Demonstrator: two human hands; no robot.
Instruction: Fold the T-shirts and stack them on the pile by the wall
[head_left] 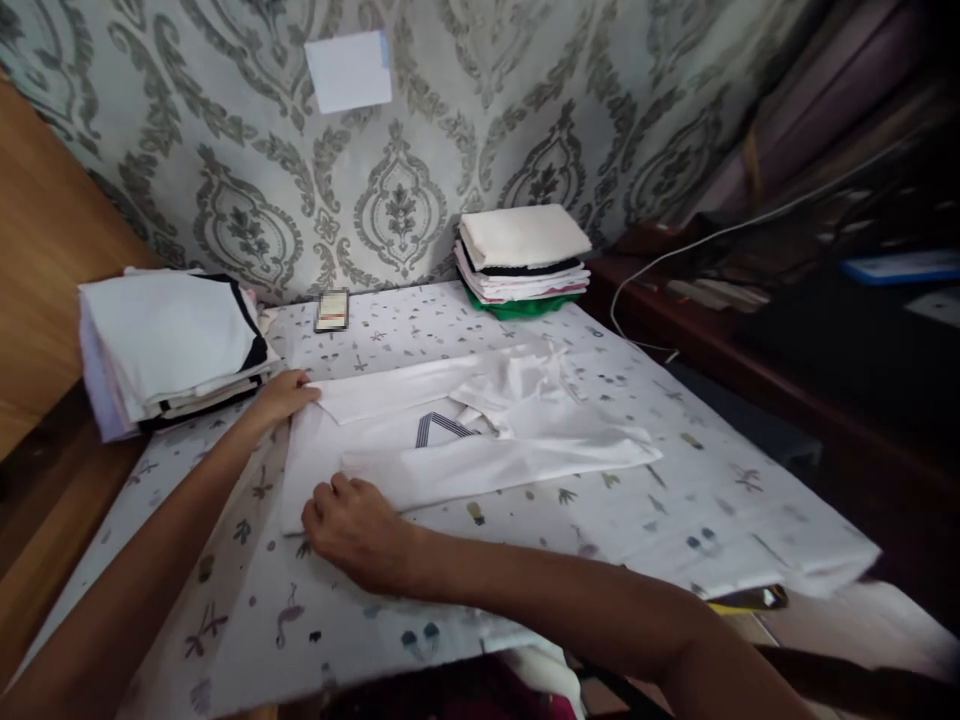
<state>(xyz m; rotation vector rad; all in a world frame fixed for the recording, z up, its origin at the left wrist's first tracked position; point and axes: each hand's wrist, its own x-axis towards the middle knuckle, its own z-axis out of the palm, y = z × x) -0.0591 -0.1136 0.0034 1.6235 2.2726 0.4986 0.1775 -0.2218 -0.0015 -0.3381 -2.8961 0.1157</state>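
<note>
A white shirt (495, 462) with a navy-and-white striped trim lies flat, its long sides turned in toward the middle. The fabric toward its right end is rumpled. My left hand (285, 396) pinches the far left corner of the shirt between thumb and fingers. At the near left part of the same shirt, my right hand (356, 530) is closed on the cloth with its fingers curled. Beneath it spreads a white patterned tablecloth (525, 545).
A stack of folded clothes (180, 335) stands at the left, close to my left hand. Another folded stack (525, 237) is at the back right. A small card-like item (331, 311) lies near the wall. A white cable (705, 236) hangs over the dark furniture at right.
</note>
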